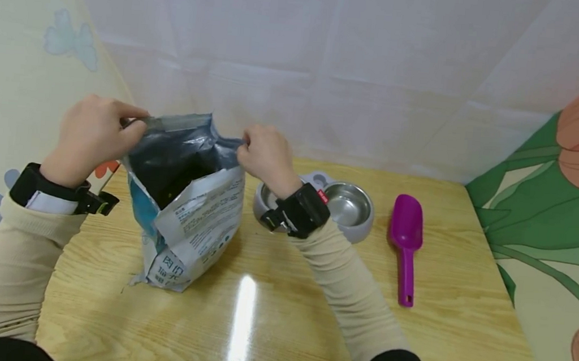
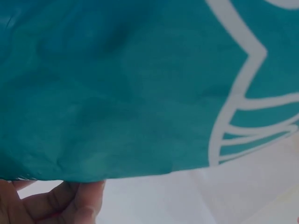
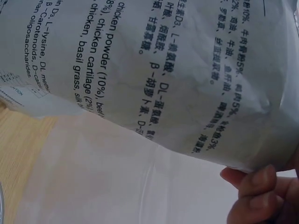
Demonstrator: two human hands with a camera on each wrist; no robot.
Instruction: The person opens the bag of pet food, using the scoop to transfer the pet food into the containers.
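A pet food bag (image 1: 205, 213), white and teal with printed text, stands upright on the table with its top gaping and its silvery lining showing. Small dark contents lie deep inside, mostly in shadow. My left hand (image 1: 96, 134) pinches the left end of the bag's rim between thumb and fingers. At the opposite end of the rim, my right hand (image 1: 267, 157) grips the edge with curled fingers. The teal side of the bag (image 2: 131, 93) fills most of the left wrist view. Ingredient text covers the bag (image 3: 154, 74) in the right wrist view.
Behind my right wrist stands a grey double feeder with metal bowls (image 1: 350, 205), its left bowl partly hidden. A purple scoop (image 1: 407, 246) lies farther right on the wooden table (image 1: 308, 329). A white cloth backdrop (image 1: 318, 75) hangs behind the table's far edge.
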